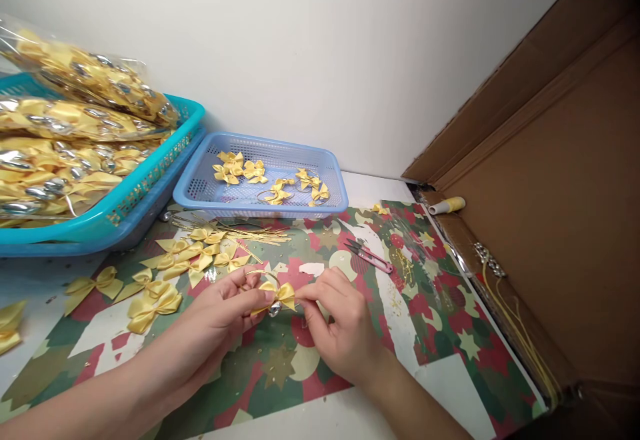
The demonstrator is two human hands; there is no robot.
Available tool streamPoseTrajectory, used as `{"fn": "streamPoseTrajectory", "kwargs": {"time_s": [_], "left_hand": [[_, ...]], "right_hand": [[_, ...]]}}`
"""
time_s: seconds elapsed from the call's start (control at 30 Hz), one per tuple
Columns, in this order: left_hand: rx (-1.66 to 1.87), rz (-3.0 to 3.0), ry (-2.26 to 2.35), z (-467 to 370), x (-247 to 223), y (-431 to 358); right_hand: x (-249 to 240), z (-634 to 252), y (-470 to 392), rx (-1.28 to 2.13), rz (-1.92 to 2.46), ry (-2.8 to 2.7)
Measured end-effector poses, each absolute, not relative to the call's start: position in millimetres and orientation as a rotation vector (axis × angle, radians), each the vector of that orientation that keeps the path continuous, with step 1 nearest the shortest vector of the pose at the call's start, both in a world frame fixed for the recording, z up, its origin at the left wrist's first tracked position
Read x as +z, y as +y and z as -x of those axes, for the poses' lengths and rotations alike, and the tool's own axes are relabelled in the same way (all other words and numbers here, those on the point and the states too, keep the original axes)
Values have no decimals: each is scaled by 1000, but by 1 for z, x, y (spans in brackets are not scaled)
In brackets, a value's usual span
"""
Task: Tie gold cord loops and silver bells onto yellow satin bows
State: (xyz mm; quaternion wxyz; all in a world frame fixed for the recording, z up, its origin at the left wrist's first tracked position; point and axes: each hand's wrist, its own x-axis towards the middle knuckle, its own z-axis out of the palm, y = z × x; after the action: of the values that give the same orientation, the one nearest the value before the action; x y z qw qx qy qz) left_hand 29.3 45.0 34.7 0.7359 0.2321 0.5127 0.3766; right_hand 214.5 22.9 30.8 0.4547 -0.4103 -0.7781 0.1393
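My left hand (227, 307) pinches a yellow satin ribbon bow (287, 295) between thumb and fingers. A gold cord loop (267, 273) arches above the bow, and a shiny silver bead (275, 309) sits at its lower middle. At the bow's right edge, the thumb and forefinger of my right hand (345, 323) are pressed together; what lies between them is too small to make out. Several loose yellow bows (155, 300) lie left of my left hand. Behind them is a bundle of gold cords (265, 234).
A blue basket (260, 210) holding several bows stands at the back. Left of it, a turquoise basket (187, 117) is piled with bagged bows (90, 120). Pink thread snips (373, 258) lie right of centre. A cardboard wall (560, 160) bounds the right, near a white-and-yellow tube (447, 206).
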Motion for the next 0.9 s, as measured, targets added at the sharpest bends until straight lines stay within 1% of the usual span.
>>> {"fn": "streamPoseTrajectory", "kwargs": {"time_s": [0.47,0.9], "left_hand": [[872,-491,1172,-37,51,42],[807,-556,1198,-34,41,44]], "right_hand": [[31,-215,23,302,1025,-1939],[29,-216,21,168,1030,-2043]]}}
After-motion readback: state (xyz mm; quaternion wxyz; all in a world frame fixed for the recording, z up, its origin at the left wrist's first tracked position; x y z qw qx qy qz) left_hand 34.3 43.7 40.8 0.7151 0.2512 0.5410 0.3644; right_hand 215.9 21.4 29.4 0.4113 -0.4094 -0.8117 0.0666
